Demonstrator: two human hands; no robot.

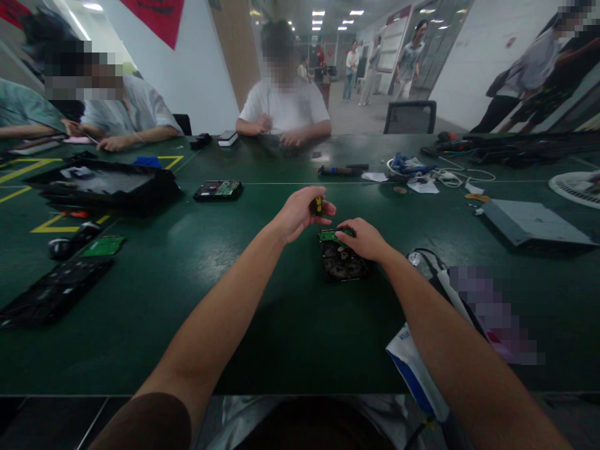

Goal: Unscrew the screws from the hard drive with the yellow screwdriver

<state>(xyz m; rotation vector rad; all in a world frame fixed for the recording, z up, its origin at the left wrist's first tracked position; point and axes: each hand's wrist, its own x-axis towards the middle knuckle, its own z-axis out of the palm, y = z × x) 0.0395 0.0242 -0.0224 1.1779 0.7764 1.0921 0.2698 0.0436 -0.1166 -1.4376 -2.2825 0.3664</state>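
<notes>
At a drive's far end, the left hand grips a screwdriver, the right hand curled, grip unclear.

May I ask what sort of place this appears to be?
It looks like a shared electronics workroom, perhaps in an office. A black device with a green circuit board lies at the right hand, another green board lies farther left, and a person in white sits across the green table.

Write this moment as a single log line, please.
left hand: holding black-and-yellow tool | right hand: at dark device with green board | surface: green table
</notes>
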